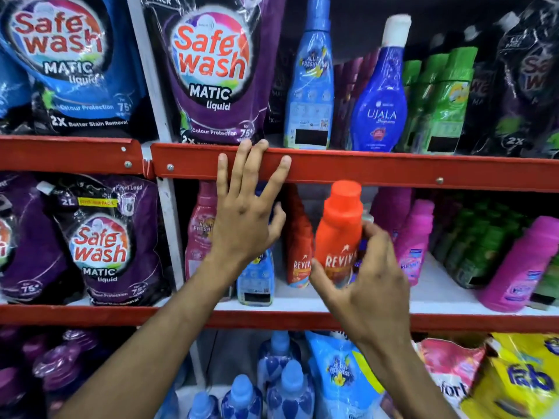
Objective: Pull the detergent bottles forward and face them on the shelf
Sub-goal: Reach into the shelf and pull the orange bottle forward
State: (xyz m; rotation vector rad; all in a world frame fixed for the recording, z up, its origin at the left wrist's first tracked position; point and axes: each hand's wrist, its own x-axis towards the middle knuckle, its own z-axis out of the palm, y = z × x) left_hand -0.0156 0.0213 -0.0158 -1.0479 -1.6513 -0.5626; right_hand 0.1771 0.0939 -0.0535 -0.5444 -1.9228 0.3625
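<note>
My right hand (367, 276) grips an orange Revive bottle (340, 228) on the middle shelf (438, 300), thumb on its front, fingers around its right side. A second red Revive bottle (299, 252) stands just left of it, further back. My left hand (245, 213) is spread open in front of a blue bottle (255, 279), its fingertips resting on the red rail (363, 166) of the shelf above. A pink bottle (201, 225) stands to the left of that hand. Magenta bottles (416, 240) stand to the right of the orange one.
Safe Wash pouches (211, 71) fill the left bays. On the top shelf stand a light blue bottle (311, 77), a blue Ujala bottle (381, 95) and green bottles (444, 101). A tilted magenta bottle (523, 264) leans at the right. Blue bottles (281, 382) and packets sit below.
</note>
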